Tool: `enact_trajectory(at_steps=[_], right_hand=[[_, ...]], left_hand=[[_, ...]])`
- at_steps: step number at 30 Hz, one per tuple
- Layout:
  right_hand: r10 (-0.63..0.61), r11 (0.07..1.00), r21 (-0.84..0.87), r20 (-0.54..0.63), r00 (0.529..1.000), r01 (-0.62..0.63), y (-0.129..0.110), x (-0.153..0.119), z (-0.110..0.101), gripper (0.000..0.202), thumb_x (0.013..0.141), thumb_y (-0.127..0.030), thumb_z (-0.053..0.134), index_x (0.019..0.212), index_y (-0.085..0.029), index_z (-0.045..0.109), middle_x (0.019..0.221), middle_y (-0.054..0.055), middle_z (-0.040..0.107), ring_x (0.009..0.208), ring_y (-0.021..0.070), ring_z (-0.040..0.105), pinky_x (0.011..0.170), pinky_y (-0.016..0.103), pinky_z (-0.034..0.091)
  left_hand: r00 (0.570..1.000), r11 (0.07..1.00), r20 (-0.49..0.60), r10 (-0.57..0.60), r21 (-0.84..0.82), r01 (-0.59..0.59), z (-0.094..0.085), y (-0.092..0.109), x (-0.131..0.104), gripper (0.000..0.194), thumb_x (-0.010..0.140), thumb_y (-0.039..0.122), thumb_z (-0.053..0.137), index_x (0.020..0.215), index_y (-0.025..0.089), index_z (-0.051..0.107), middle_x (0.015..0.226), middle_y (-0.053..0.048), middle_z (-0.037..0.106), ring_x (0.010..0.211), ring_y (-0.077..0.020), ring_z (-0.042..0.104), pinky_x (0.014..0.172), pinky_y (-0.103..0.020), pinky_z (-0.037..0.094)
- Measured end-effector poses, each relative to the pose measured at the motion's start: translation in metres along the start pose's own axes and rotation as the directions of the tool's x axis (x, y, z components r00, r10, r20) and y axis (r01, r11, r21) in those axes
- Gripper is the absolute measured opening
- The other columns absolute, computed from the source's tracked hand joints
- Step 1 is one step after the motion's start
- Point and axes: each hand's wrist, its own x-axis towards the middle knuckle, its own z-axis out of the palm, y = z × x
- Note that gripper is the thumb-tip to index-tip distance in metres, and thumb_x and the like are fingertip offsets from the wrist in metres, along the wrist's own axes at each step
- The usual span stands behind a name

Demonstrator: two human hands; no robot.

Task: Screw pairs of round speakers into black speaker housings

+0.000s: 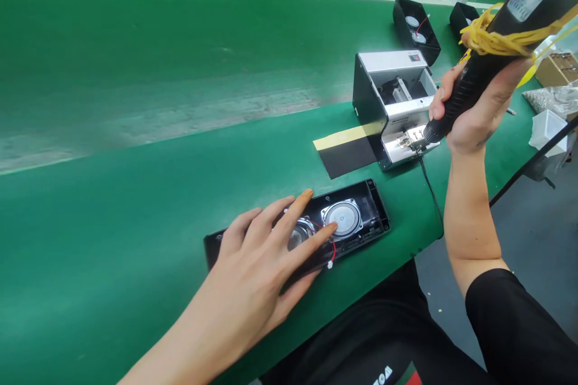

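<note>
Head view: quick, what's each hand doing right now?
Left hand: open, spread over the black speaker case.
Right hand: closed, holding the black screwdriver, tip at the silver machine.

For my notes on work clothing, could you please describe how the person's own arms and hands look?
The left hand and right hand wear no gloves, and no rings or watch show. The right arm has a short black sleeve; the left arm is bare as far as it shows.

I see open room on the green table (135, 210) at left; toward the right, a silver machine (406, 109) and the black box (428, 48) beyond it block passage.
</note>
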Motion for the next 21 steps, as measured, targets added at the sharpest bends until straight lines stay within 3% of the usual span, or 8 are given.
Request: enact_trajectory(at_steps=[3,8,12,14,21], right_hand=[[0.032,0.999,-0.026,0.005,0.999,-0.031,-0.005,-0.005,-0.003,0.073,0.093,-0.092,0.055,0.061,-0.027,0.057,0.057,0.002,0.049,0.041,0.0151,0.043,0.036,0.033,0.028],[-0.044,0.999,-0.009,-0.071,0.997,0.043,-0.019,-0.005,0.001,0.07,0.104,-0.08,0.043,0.063,-0.026,0.056,0.056,0.001,0.045,0.039,0.0143,0.039,0.036,0.03,0.025],[-0.069,0.994,0.076,-0.09,0.994,0.076,-0.028,0.0,0.009,0.077,0.104,-0.088,0.034,0.065,-0.025,0.054,0.058,0.0,0.046,0.041,0.0129,0.041,0.037,0.029,0.027],[-0.035,0.995,0.086,-0.078,0.996,0.041,-0.026,0.001,0.01,0.081,0.102,-0.092,0.03,0.065,-0.025,0.054,0.059,0.0,0.047,0.041,0.0122,0.042,0.038,0.029,0.03],[-0.002,0.997,0.072,-0.067,0.998,0.007,-0.007,0.002,0.001,0.073,0.101,-0.087,0.044,0.065,-0.025,0.056,0.06,0.0,0.049,0.042,0.0123,0.041,0.037,0.028,0.03]], left_hand=[[1.0,1.0,0.009,0.022,0.008,-0.023,-0.001,0.0,0.0,0.052,0.103,0.031,0.065,0.154,0.035,0.065,0.18,-0.02,0.038,0.151,-0.0509,0.052,0.116,-0.073,0.048],[1.0,1.0,-0.002,0.021,-0.01,-0.021,0.0,-0.001,0.0,0.053,0.101,0.031,0.067,0.153,0.037,0.066,0.182,-0.017,0.036,0.151,-0.0501,0.052,0.117,-0.075,0.047],[1.0,1.0,0.005,0.015,-0.004,-0.015,0.002,-0.002,-0.001,0.052,0.102,0.032,0.064,0.154,0.036,0.066,0.182,-0.017,0.036,0.151,-0.051,0.052,0.117,-0.073,0.046],[1.0,1.0,0.007,0.015,0.0,-0.015,0.002,-0.002,-0.001,0.052,0.102,0.032,0.064,0.154,0.037,0.066,0.182,-0.017,0.037,0.151,-0.0503,0.053,0.118,-0.072,0.046],[1.0,1.0,-0.009,0.014,0.008,-0.014,0.0,-0.001,0.001,0.053,0.1,0.029,0.067,0.153,0.038,0.066,0.183,-0.014,0.035,0.152,-0.0481,0.052,0.118,-0.071,0.047]])
